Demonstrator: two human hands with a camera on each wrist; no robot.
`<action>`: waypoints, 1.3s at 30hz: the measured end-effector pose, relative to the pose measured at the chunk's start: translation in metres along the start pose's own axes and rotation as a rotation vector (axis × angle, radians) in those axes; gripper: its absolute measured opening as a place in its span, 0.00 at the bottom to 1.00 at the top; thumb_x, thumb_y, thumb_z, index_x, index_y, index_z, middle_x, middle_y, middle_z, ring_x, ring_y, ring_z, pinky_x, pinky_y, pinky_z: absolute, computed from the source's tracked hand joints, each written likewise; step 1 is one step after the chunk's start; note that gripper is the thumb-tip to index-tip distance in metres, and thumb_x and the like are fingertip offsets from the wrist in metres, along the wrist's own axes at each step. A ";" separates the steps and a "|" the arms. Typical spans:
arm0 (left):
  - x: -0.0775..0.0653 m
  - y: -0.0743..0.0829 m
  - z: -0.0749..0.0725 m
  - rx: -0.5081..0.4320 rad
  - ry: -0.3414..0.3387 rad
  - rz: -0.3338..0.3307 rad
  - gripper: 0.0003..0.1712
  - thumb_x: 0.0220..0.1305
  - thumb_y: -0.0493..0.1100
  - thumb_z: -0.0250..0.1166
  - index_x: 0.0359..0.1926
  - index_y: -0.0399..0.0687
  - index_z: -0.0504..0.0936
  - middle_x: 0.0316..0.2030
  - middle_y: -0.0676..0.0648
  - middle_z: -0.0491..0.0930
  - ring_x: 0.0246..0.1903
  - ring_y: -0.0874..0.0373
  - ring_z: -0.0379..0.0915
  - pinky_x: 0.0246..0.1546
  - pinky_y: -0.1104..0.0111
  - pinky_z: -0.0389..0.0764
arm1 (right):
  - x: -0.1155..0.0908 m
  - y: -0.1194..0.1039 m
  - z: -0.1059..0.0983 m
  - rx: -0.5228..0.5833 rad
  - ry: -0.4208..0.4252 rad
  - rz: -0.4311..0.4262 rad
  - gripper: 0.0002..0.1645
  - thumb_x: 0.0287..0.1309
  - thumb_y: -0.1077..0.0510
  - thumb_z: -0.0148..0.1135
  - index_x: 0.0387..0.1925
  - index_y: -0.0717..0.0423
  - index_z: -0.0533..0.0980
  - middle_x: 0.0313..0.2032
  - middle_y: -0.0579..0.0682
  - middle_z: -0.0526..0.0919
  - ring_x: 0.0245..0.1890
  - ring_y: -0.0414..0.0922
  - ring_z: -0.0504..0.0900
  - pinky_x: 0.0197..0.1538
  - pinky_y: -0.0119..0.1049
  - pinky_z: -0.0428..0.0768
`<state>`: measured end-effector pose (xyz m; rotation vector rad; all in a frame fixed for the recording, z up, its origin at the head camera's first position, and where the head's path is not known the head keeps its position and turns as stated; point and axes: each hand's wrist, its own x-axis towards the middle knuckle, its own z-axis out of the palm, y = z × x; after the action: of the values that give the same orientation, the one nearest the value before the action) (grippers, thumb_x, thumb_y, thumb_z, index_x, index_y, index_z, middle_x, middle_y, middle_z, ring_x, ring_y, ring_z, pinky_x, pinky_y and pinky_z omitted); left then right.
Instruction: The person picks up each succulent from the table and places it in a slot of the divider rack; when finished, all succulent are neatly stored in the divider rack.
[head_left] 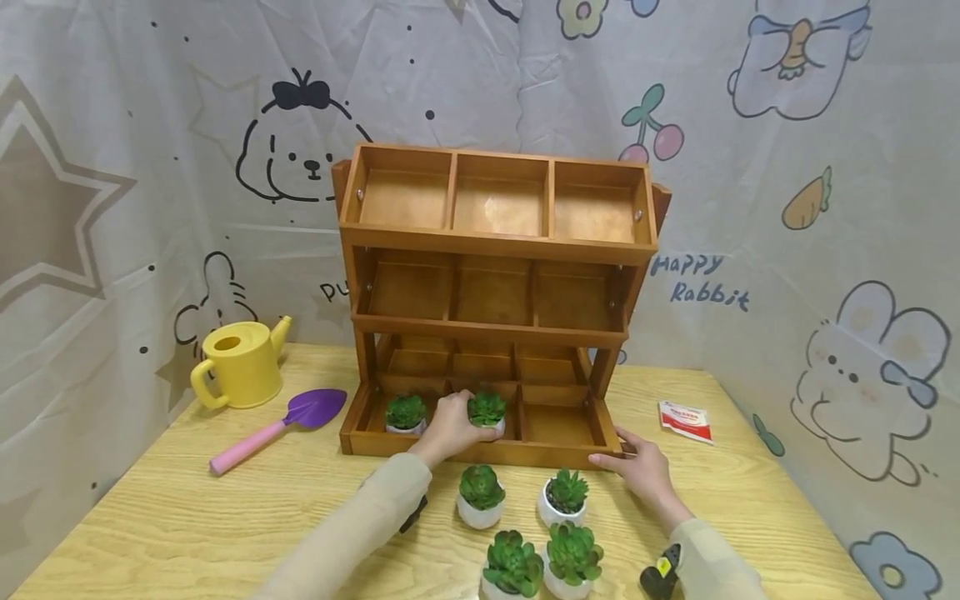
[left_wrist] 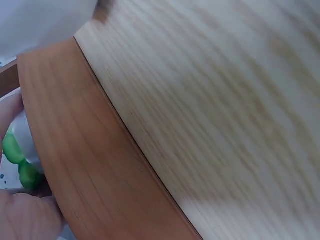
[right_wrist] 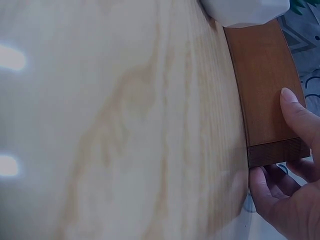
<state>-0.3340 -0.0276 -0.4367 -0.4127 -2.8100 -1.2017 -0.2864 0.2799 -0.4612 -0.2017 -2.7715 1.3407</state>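
Note:
A three-tier wooden plant shelf (head_left: pixel 498 241) with divided compartments stands on the table. My left hand (head_left: pixel 452 427) grips a small potted succulent (head_left: pixel 487 408) at the middle compartment of the bottom tier. In the left wrist view, part of its white pot (left_wrist: pixel 25 135) shows between thumb and fingers, behind the front board (left_wrist: pixel 95 145). Another potted succulent (head_left: pixel 406 412) sits in the bottom left compartment. My right hand (head_left: pixel 647 473) holds the shelf's lower right front corner, its thumb (right_wrist: pixel 295 112) on the front board and its fingers round the end.
Several potted succulents (head_left: pixel 481 496) stand on the table (head_left: pixel 165 517) before the shelf, between my forearms. To the left are a yellow watering can (head_left: pixel 243 367) and a purple trowel (head_left: pixel 315 408) with a pink handle. At right lies a red-and-white packet (head_left: pixel 686 422).

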 end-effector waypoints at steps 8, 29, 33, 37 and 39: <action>0.003 0.005 0.000 0.028 -0.032 -0.056 0.47 0.49 0.52 0.74 0.61 0.26 0.67 0.55 0.28 0.74 0.52 0.39 0.75 0.47 0.53 0.80 | 0.000 -0.001 0.000 0.001 -0.006 0.008 0.56 0.46 0.37 0.71 0.68 0.65 0.61 0.58 0.70 0.73 0.58 0.64 0.73 0.60 0.59 0.69; 0.006 0.011 0.000 0.080 -0.066 -0.080 0.48 0.47 0.52 0.74 0.62 0.29 0.65 0.54 0.29 0.74 0.54 0.37 0.73 0.50 0.51 0.78 | 0.000 -0.002 0.001 0.002 -0.008 0.015 0.56 0.47 0.36 0.70 0.69 0.64 0.61 0.59 0.69 0.72 0.59 0.64 0.72 0.60 0.58 0.70; 0.005 0.010 0.001 0.093 -0.061 -0.073 0.47 0.47 0.52 0.73 0.61 0.29 0.66 0.52 0.30 0.76 0.52 0.37 0.74 0.49 0.52 0.78 | 0.000 -0.002 0.001 -0.006 -0.010 0.011 0.57 0.47 0.35 0.69 0.68 0.64 0.60 0.59 0.70 0.72 0.59 0.64 0.72 0.60 0.58 0.70; 0.004 0.010 0.000 0.090 -0.052 -0.069 0.46 0.47 0.53 0.73 0.61 0.29 0.66 0.52 0.30 0.75 0.53 0.37 0.73 0.50 0.52 0.78 | 0.000 -0.002 0.001 0.001 -0.007 0.013 0.56 0.48 0.37 0.70 0.68 0.64 0.60 0.59 0.70 0.72 0.59 0.64 0.72 0.60 0.58 0.70; 0.002 0.011 -0.001 0.081 -0.047 -0.063 0.45 0.48 0.54 0.73 0.60 0.31 0.67 0.54 0.30 0.73 0.53 0.37 0.72 0.50 0.51 0.77 | 0.000 -0.002 0.001 0.000 -0.005 0.010 0.55 0.48 0.38 0.70 0.68 0.64 0.61 0.59 0.70 0.72 0.59 0.64 0.72 0.61 0.59 0.69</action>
<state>-0.3330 -0.0208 -0.4277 -0.3543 -2.9208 -1.0982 -0.2865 0.2777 -0.4600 -0.2127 -2.7777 1.3455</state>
